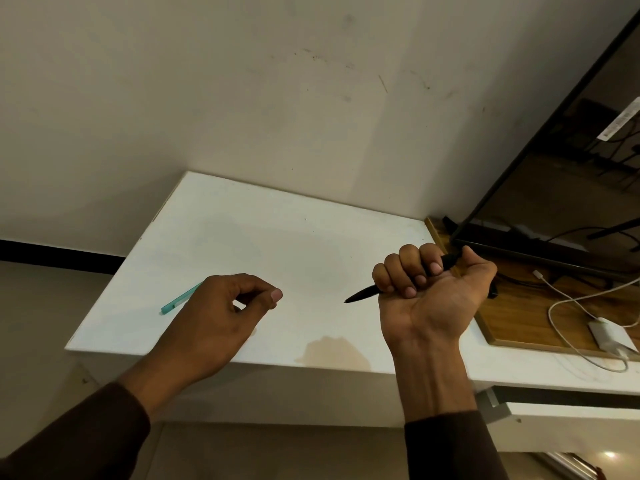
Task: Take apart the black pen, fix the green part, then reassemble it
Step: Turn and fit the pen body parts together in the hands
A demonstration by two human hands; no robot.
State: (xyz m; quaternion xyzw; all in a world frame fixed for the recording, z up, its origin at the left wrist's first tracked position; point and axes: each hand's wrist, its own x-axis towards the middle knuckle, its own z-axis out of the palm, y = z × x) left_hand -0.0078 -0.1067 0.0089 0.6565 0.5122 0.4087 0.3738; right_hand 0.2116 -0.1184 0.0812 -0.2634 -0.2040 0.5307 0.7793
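My right hand [433, 292] is closed in a fist around the black pen [363, 293], palm up, above the right part of the white table [277, 237]. The pen's tip points left and sticks out of the fist; its rear end shows by the thumb. My left hand [225, 313] hovers over the table's left half, fingers curled loosely with thumb and forefinger apart, holding nothing. A green pen part [176, 301] lies on the table just left of that hand, partly hidden behind it.
A dark monitor [554, 188] leans at the right on a wooden board [519, 323]. A white charger [609, 336] with its cable lies on that board. A brownish stain [332, 351] marks the table's front edge. A wall rises behind the table.
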